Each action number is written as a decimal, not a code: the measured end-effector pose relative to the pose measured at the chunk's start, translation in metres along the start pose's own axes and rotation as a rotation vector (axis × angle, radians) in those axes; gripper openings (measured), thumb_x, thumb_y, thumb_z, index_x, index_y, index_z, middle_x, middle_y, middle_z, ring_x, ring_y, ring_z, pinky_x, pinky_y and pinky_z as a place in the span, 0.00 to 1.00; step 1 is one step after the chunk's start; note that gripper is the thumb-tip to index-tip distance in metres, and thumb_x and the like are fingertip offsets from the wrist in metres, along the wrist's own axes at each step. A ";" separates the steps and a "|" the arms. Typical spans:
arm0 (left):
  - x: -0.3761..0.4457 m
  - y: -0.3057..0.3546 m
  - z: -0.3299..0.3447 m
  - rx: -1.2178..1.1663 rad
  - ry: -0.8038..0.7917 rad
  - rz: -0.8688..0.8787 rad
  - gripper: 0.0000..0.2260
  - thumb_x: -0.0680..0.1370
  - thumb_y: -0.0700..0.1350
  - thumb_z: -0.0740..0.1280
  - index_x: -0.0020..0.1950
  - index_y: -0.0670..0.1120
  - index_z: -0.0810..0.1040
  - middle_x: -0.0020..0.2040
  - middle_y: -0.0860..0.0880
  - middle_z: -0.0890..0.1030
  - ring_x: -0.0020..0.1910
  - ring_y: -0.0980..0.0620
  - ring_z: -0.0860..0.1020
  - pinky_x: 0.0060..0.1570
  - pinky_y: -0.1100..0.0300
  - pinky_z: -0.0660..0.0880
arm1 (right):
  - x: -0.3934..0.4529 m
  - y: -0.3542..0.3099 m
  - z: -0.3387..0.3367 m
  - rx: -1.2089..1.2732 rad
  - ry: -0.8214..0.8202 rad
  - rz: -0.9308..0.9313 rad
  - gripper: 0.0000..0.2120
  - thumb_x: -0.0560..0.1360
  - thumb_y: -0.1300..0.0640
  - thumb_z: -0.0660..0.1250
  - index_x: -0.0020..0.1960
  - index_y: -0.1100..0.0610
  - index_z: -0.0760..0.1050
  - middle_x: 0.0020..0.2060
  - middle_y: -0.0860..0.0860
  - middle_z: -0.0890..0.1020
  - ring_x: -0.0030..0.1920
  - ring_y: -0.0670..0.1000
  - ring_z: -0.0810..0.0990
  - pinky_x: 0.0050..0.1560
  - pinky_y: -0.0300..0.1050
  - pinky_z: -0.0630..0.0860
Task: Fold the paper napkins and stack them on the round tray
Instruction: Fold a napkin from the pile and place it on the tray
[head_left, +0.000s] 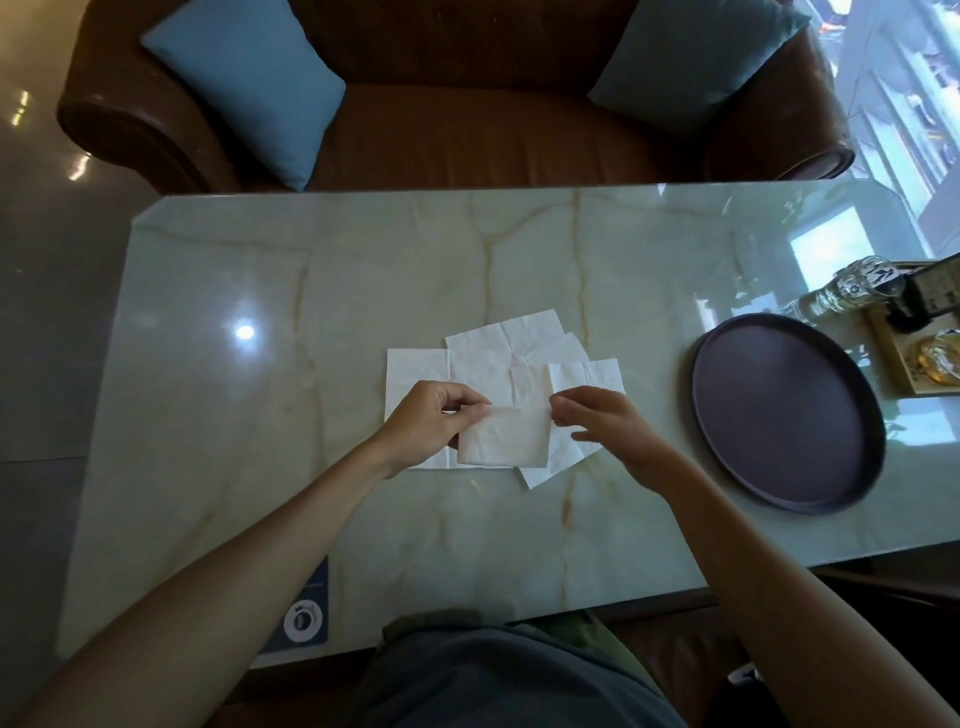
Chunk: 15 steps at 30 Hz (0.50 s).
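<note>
Pinching the folded napkin (504, 435) by its far corners, left hand (434, 418) and right hand (605, 434) align edges (tray (787, 413) waits bare, right edge of the table (208, 364)).

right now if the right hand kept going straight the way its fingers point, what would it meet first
The right hand points left, toward the folded napkin whose right edge its fingertips already touch. Past that comes the left hand gripping the other side. Height above the table is hard to judge.
</note>
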<state>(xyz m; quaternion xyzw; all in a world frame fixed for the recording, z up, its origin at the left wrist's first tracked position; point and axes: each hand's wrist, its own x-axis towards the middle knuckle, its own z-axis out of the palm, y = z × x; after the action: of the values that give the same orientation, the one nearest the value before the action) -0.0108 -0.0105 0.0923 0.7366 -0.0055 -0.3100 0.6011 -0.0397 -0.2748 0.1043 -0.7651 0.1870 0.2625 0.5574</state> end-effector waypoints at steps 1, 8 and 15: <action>0.001 0.002 0.003 -0.002 -0.016 -0.001 0.07 0.81 0.43 0.70 0.53 0.41 0.86 0.48 0.44 0.87 0.41 0.54 0.83 0.42 0.59 0.82 | -0.002 0.003 0.003 0.065 -0.033 0.024 0.15 0.77 0.46 0.72 0.60 0.52 0.82 0.54 0.49 0.86 0.58 0.48 0.84 0.61 0.50 0.80; 0.017 0.020 0.031 0.003 -0.083 -0.001 0.07 0.81 0.44 0.70 0.53 0.41 0.85 0.49 0.42 0.86 0.43 0.52 0.83 0.43 0.58 0.82 | -0.012 0.024 0.008 0.373 -0.171 0.107 0.16 0.76 0.55 0.73 0.62 0.60 0.81 0.58 0.55 0.86 0.58 0.55 0.84 0.65 0.56 0.78; 0.057 0.030 0.085 -0.121 -0.053 -0.171 0.15 0.77 0.41 0.74 0.63 0.43 0.78 0.52 0.41 0.87 0.50 0.45 0.87 0.51 0.54 0.84 | -0.013 0.053 -0.049 0.491 0.082 0.122 0.14 0.79 0.64 0.69 0.63 0.68 0.78 0.54 0.60 0.84 0.53 0.58 0.83 0.63 0.58 0.78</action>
<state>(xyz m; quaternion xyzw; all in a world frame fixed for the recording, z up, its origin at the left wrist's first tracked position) 0.0063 -0.1156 0.0863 0.6882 0.0602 -0.3794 0.6154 -0.0709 -0.3373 0.0837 -0.6040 0.3134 0.2110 0.7017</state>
